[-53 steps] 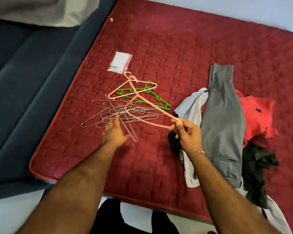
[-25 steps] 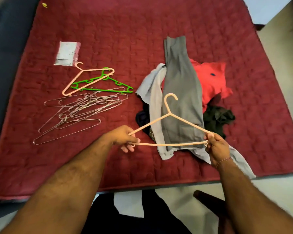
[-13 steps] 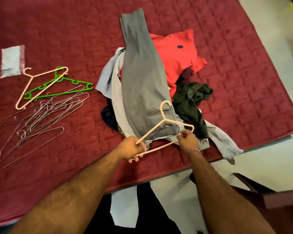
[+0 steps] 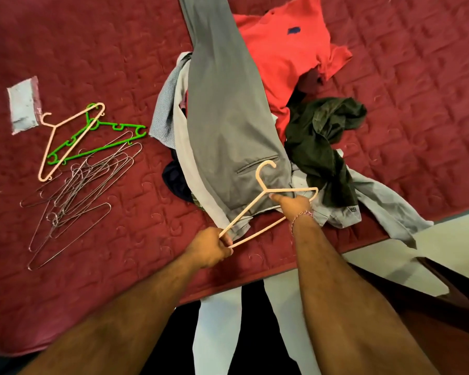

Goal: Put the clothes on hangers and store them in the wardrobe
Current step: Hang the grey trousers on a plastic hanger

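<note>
A pile of clothes lies on the red mattress (image 4: 92, 50): grey trousers (image 4: 228, 104) on top, a red shirt (image 4: 282, 55), a dark green garment (image 4: 320, 142) and pale grey clothes (image 4: 384, 209) beneath. My left hand (image 4: 211, 246) pinches one end of a pink plastic hanger (image 4: 260, 182) held over the waist of the trousers. My right hand (image 4: 293, 205) reaches through the hanger's frame and grips the waistband end of the grey trousers.
To the left on the mattress lie another pink hanger (image 4: 65, 139), a green hanger (image 4: 98, 142) and several wire hangers (image 4: 74, 196). A small plastic pouch (image 4: 23, 105) sits at the far left. The mattress edge and pale floor (image 4: 390, 255) are close to my legs.
I have lifted the pink hanger off the heap and carried it right, over the clothes. My right hand has let go of its end and passed through it onto the trousers.
</note>
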Action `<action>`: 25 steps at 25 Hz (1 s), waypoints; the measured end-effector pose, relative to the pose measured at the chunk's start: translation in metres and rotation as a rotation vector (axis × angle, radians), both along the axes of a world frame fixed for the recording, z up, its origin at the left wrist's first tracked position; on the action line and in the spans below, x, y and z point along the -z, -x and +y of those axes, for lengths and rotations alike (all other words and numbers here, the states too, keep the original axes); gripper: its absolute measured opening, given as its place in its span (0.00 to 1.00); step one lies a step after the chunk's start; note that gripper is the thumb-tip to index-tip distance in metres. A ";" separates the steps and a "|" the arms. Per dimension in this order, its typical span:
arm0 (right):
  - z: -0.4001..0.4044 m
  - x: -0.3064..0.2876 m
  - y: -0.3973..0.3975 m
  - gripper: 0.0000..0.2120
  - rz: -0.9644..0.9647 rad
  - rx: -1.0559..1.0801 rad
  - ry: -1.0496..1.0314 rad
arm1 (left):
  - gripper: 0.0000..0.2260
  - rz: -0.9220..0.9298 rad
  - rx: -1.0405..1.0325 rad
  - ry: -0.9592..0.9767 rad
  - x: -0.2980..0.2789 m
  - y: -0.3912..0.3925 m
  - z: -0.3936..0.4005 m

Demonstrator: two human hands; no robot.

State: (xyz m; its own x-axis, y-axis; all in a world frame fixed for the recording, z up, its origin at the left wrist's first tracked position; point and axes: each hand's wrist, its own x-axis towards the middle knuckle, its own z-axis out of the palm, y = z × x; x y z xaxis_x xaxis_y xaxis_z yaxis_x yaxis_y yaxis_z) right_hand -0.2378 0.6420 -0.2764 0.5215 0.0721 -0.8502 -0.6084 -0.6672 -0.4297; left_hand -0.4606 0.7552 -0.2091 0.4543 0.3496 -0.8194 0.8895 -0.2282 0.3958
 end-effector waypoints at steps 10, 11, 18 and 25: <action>0.050 -0.007 0.063 0.16 0.169 0.601 -0.148 | 0.04 0.074 -0.036 -0.075 0.006 0.017 0.008; 0.059 -0.010 0.073 0.18 0.107 0.659 -0.157 | 0.04 0.057 -0.045 -0.054 0.008 0.020 0.006; 0.068 -0.027 0.121 0.47 -0.052 0.884 -0.551 | 0.03 -0.062 -0.116 -0.082 0.008 0.038 0.010; 0.072 -0.109 0.135 0.36 -0.233 0.745 -0.635 | 0.07 -0.240 -0.129 -0.253 -0.043 0.030 0.056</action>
State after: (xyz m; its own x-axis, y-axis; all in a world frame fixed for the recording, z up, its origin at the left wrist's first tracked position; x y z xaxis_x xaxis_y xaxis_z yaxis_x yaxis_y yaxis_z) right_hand -0.3728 0.7138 -0.1671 0.7669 0.0637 -0.6386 -0.6325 0.2432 -0.7353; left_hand -0.4904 0.8107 -0.1658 0.5618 0.5943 -0.5755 0.8063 -0.2374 0.5418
